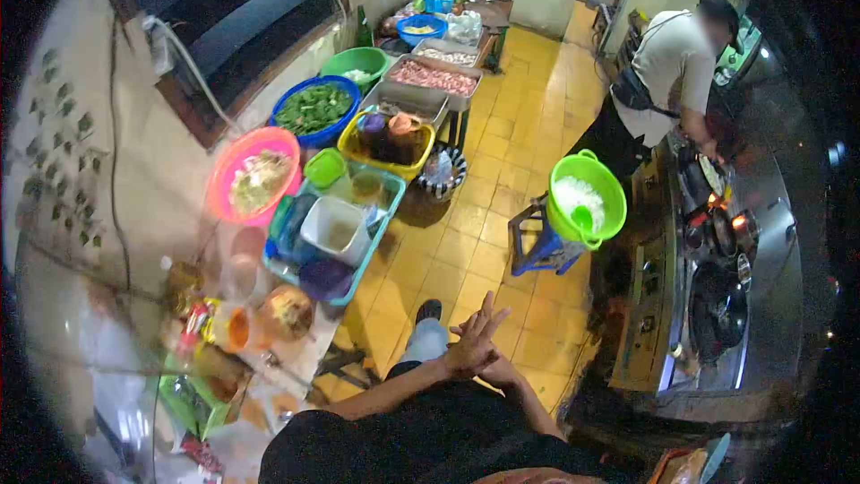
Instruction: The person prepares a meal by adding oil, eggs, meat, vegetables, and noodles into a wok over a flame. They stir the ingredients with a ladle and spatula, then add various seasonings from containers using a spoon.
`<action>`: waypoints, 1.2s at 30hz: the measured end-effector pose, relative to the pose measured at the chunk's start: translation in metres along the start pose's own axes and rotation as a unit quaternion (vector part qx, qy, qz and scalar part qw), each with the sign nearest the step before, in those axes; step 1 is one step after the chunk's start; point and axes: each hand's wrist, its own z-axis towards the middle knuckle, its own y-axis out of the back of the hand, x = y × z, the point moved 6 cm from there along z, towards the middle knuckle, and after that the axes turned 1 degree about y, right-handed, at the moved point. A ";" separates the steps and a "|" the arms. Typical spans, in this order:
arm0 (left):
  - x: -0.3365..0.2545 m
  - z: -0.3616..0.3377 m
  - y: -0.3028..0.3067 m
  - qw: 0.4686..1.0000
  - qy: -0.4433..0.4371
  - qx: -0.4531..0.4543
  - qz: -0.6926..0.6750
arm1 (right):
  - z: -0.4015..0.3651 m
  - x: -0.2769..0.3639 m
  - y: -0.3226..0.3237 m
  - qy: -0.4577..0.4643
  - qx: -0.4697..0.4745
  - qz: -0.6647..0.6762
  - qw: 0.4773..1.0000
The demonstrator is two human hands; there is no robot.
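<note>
My left hand (472, 351) is held in front of my body, with its fingers stretched out and apart. It crosses over my right hand (495, 371), and the two appear to touch. Most of the right hand's fingers are hidden behind the left. I see nothing held in the left hand. Beyond them, a green basket (612, 181) of white rice with a green scoop rests on a blue stool (548, 255). Left of my hands stands a light-blue tray (387, 215) with a white container (335, 226) and other tubs.
A table on the left bears a pink basin (217, 181), a blue basin (279, 125) of leafy greens, a yellow tub (417, 164) and metal trays of meat (434, 76). At right, a person (672, 72) works at a stove with flames and a black wok (717, 309).
</note>
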 end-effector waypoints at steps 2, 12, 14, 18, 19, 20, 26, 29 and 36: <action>0.033 0.030 -0.009 1.000 -0.001 0.003 -0.016 | 0.031 -0.004 0.032 -0.007 -0.020 0.069 0.997; 0.138 0.238 0.054 1.000 0.011 0.029 -0.001 | 0.211 0.003 0.183 -0.033 -0.023 -0.036 0.999; 0.150 0.283 0.065 0.999 0.033 0.035 -0.002 | 0.238 0.027 0.209 -0.041 -0.048 -0.055 0.997; 0.184 0.357 0.061 0.997 0.017 0.051 -0.055 | 0.292 0.069 0.284 -0.067 -0.113 -0.143 0.981; 0.196 0.379 0.065 0.997 0.020 0.049 -0.052 | 0.305 0.077 0.309 -0.072 -0.142 -0.142 0.977; 0.210 0.401 0.068 0.997 0.027 0.049 -0.059 | 0.318 0.087 0.336 -0.079 -0.166 -0.149 0.972; 0.326 0.537 0.098 0.985 0.160 -0.040 -0.057 | 0.367 0.112 0.539 -0.084 -0.361 -0.123 0.920; 0.362 0.596 0.136 0.968 0.220 -0.110 -0.055 | 0.416 0.131 0.626 -0.007 -0.367 -0.109 0.924; 0.464 0.668 0.217 0.904 0.323 -0.279 0.007 | 0.601 0.190 0.674 -0.036 -0.213 -0.210 0.954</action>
